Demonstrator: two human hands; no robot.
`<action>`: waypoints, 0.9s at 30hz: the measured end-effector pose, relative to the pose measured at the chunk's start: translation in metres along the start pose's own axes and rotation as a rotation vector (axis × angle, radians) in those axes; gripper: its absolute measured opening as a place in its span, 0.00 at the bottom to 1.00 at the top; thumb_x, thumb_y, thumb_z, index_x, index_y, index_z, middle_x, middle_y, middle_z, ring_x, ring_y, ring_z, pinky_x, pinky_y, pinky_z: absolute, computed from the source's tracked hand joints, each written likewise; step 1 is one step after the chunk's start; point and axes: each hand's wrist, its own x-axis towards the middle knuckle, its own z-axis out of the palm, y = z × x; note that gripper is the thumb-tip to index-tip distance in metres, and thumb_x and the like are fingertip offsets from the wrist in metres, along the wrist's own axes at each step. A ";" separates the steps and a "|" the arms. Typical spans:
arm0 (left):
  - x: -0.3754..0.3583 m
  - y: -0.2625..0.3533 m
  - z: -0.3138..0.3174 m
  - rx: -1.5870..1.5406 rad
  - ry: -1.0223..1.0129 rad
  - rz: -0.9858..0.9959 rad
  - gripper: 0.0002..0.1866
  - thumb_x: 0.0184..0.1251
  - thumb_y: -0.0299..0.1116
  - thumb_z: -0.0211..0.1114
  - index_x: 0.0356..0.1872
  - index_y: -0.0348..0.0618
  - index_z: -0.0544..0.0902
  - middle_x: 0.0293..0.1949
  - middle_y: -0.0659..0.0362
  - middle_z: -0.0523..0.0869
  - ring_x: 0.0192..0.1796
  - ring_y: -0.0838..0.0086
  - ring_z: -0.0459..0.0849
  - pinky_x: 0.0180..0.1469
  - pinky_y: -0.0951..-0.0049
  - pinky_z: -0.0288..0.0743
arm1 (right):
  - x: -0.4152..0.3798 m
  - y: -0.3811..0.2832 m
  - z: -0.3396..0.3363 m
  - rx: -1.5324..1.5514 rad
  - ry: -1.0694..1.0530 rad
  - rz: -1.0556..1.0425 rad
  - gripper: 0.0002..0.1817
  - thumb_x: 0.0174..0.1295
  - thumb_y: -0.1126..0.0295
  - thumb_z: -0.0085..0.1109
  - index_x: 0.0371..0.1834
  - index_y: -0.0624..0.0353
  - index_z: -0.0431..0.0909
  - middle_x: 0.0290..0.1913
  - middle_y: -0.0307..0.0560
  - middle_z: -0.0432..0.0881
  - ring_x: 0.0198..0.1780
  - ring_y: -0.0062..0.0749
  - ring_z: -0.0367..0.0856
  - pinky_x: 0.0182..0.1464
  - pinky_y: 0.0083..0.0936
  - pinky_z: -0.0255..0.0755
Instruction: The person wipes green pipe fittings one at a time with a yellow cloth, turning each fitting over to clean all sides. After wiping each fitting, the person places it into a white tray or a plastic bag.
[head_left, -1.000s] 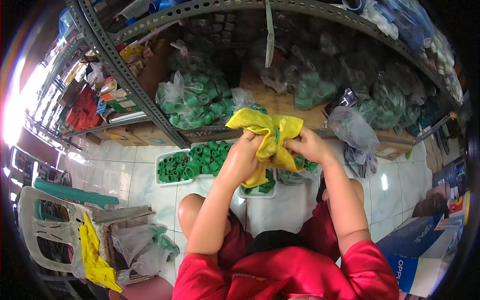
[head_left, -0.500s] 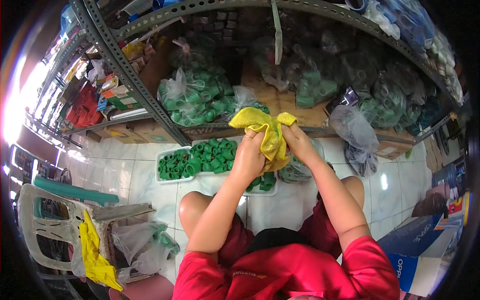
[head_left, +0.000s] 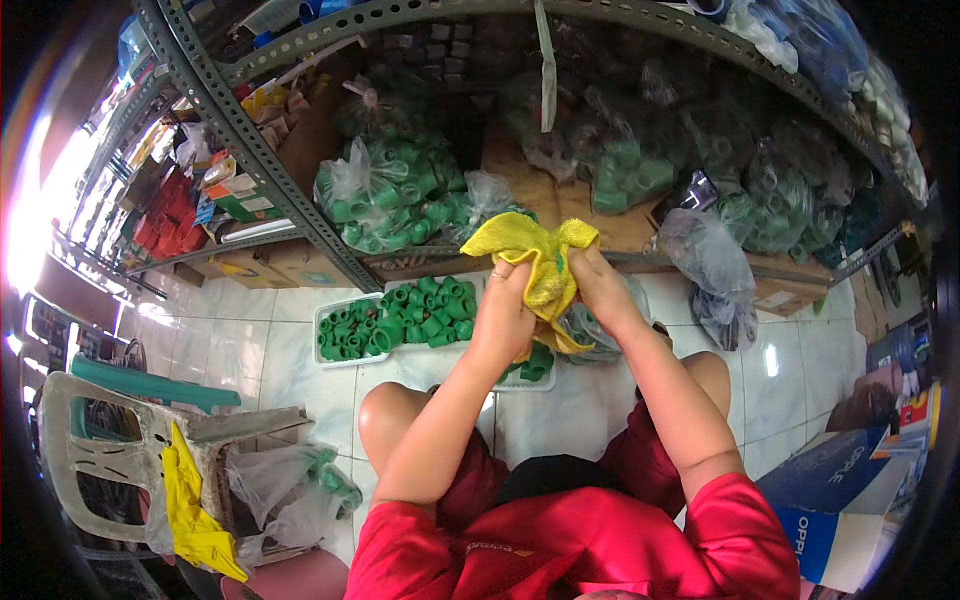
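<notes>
A yellow cloth is bunched between my two hands in front of the shelf, its upper corners flaring out. My left hand is closed on its left side, thumb on top. On the other side my right hand grips it with bent fingers. A small green patch shows in the cloth's folds; I cannot make out what it is. Below and to the left, white trays hold many green pipe fittings. Part of another tray with green fittings shows beneath my left hand.
Clear bags of green fittings fill the metal-framed shelf ahead. Plastic bags hang at its right. A worn plastic chair with a yellow cloth stands at left; a blue and white box lies at right.
My hands have shifted slightly, with the right hand a little lower. The cloth's folds have changed shape, and its lower corner now spreads out to the right.
</notes>
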 end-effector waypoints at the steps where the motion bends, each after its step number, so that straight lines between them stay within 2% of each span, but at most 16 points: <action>1: 0.002 -0.001 -0.001 0.001 -0.002 0.000 0.18 0.48 0.16 0.52 0.44 0.36 0.75 0.46 0.46 0.75 0.51 0.51 0.71 0.53 0.64 0.66 | 0.003 0.011 -0.002 0.002 0.001 0.000 0.21 0.62 0.61 0.44 0.55 0.63 0.63 0.46 0.49 0.73 0.50 0.35 0.72 0.54 0.28 0.63; 3: 0.007 -0.006 -0.009 -0.068 0.089 -0.032 0.17 0.49 0.18 0.54 0.44 0.37 0.76 0.47 0.47 0.75 0.51 0.53 0.71 0.54 0.65 0.65 | 0.008 0.026 -0.004 -0.496 -0.042 -0.525 0.23 0.62 0.63 0.47 0.57 0.63 0.62 0.51 0.43 0.71 0.51 0.26 0.70 0.53 0.23 0.64; 4: 0.007 -0.009 -0.011 -0.102 0.078 -0.058 0.17 0.50 0.19 0.56 0.44 0.37 0.76 0.48 0.49 0.75 0.52 0.55 0.71 0.54 0.66 0.64 | 0.012 0.031 -0.005 -0.392 -0.080 -0.544 0.22 0.60 0.67 0.50 0.57 0.63 0.62 0.52 0.44 0.71 0.52 0.27 0.69 0.54 0.24 0.62; 5: 0.007 -0.007 -0.012 -0.102 0.077 -0.058 0.17 0.50 0.19 0.56 0.44 0.37 0.76 0.48 0.49 0.75 0.52 0.55 0.71 0.54 0.66 0.64 | 0.011 0.030 -0.004 -0.391 -0.079 -0.544 0.22 0.60 0.67 0.50 0.57 0.63 0.62 0.52 0.44 0.71 0.52 0.27 0.69 0.54 0.24 0.62; 7: 0.006 0.002 -0.012 -0.193 0.042 -0.153 0.17 0.50 0.19 0.56 0.44 0.37 0.76 0.50 0.49 0.74 0.53 0.55 0.70 0.55 0.67 0.64 | 0.007 0.024 -0.003 -0.353 -0.032 -0.556 0.21 0.59 0.65 0.50 0.53 0.65 0.65 0.50 0.53 0.71 0.52 0.40 0.70 0.56 0.29 0.61; 9: 0.001 0.009 -0.007 -0.111 0.018 0.003 0.17 0.50 0.19 0.57 0.45 0.38 0.75 0.50 0.49 0.74 0.55 0.55 0.69 0.57 0.67 0.63 | 0.007 0.020 -0.001 -0.330 0.039 -0.557 0.21 0.60 0.62 0.48 0.52 0.64 0.66 0.49 0.52 0.71 0.52 0.39 0.70 0.54 0.29 0.63; 11: -0.001 0.004 -0.006 -0.132 -0.004 -0.010 0.17 0.49 0.19 0.58 0.44 0.38 0.75 0.50 0.49 0.73 0.55 0.55 0.68 0.57 0.67 0.62 | 0.003 0.005 0.001 -0.304 0.114 -0.558 0.21 0.61 0.60 0.46 0.52 0.64 0.67 0.49 0.51 0.72 0.51 0.37 0.70 0.53 0.29 0.64; 13: 0.002 0.011 -0.009 -0.149 0.054 -0.034 0.17 0.49 0.18 0.57 0.44 0.38 0.75 0.50 0.50 0.73 0.55 0.56 0.68 0.57 0.68 0.62 | -0.007 -0.025 -0.001 -0.357 -0.078 -0.134 0.21 0.63 0.57 0.40 0.51 0.61 0.68 0.48 0.49 0.72 0.51 0.35 0.71 0.52 0.28 0.65; 14: 0.003 0.014 -0.011 -0.162 0.115 -0.056 0.17 0.49 0.18 0.57 0.44 0.37 0.75 0.50 0.50 0.73 0.55 0.57 0.68 0.57 0.68 0.62 | 0.011 0.004 -0.010 0.042 0.075 -0.028 0.22 0.64 0.54 0.37 0.53 0.59 0.67 0.51 0.48 0.72 0.53 0.33 0.70 0.55 0.29 0.63; 15: 0.003 0.010 -0.012 -0.158 0.118 -0.056 0.17 0.49 0.18 0.57 0.44 0.37 0.75 0.50 0.50 0.73 0.55 0.57 0.68 0.57 0.68 0.62 | 0.015 0.005 -0.012 0.043 0.070 -0.030 0.22 0.64 0.54 0.37 0.53 0.59 0.67 0.51 0.48 0.72 0.53 0.33 0.70 0.55 0.29 0.63; 17: 0.002 -0.002 -0.010 -0.254 0.205 -0.054 0.17 0.49 0.17 0.56 0.44 0.37 0.75 0.50 0.52 0.72 0.54 0.59 0.69 0.57 0.69 0.61 | 0.024 0.003 -0.019 0.643 -0.131 -0.329 0.26 0.65 0.51 0.37 0.57 0.59 0.63 0.55 0.48 0.70 0.56 0.32 0.68 0.59 0.30 0.60; 18: 0.001 -0.005 -0.010 -0.341 0.208 -0.112 0.17 0.50 0.17 0.56 0.44 0.37 0.75 0.50 0.54 0.72 0.54 0.61 0.69 0.58 0.69 0.61 | 0.033 0.005 -0.029 0.698 -0.201 -0.272 0.27 0.65 0.49 0.39 0.57 0.59 0.62 0.58 0.46 0.68 0.59 0.33 0.67 0.60 0.32 0.62; 21: -0.003 -0.012 -0.002 -0.523 0.190 -0.250 0.17 0.50 0.17 0.56 0.45 0.38 0.75 0.50 0.54 0.72 0.54 0.61 0.69 0.58 0.68 0.61 | 0.023 0.003 -0.033 0.693 -0.347 -0.286 0.27 0.64 0.51 0.42 0.59 0.60 0.60 0.58 0.47 0.67 0.59 0.33 0.65 0.63 0.32 0.57; 23: -0.002 -0.009 -0.002 -0.443 0.179 -0.190 0.16 0.52 0.19 0.56 0.44 0.37 0.75 0.48 0.53 0.73 0.53 0.61 0.69 0.57 0.68 0.62 | 0.020 0.013 -0.038 0.695 -0.412 -0.218 0.26 0.62 0.56 0.49 0.59 0.59 0.61 0.55 0.45 0.70 0.57 0.31 0.67 0.61 0.29 0.59; 25: 0.000 -0.001 -0.007 -0.423 0.036 -0.171 0.14 0.53 0.20 0.57 0.43 0.37 0.76 0.48 0.53 0.74 0.52 0.61 0.70 0.55 0.68 0.63 | 0.013 0.008 -0.036 0.065 -0.343 -0.148 0.24 0.58 0.65 0.57 0.57 0.59 0.65 0.51 0.41 0.73 0.54 0.27 0.70 0.57 0.25 0.63; 27: 0.000 -0.004 -0.006 -0.509 0.052 -0.218 0.12 0.53 0.23 0.58 0.41 0.37 0.77 0.44 0.53 0.77 0.49 0.62 0.72 0.52 0.69 0.65 | 0.014 0.012 -0.029 0.028 -0.293 -0.320 0.24 0.54 0.72 0.60 0.55 0.60 0.67 0.49 0.37 0.75 0.50 0.23 0.72 0.53 0.22 0.66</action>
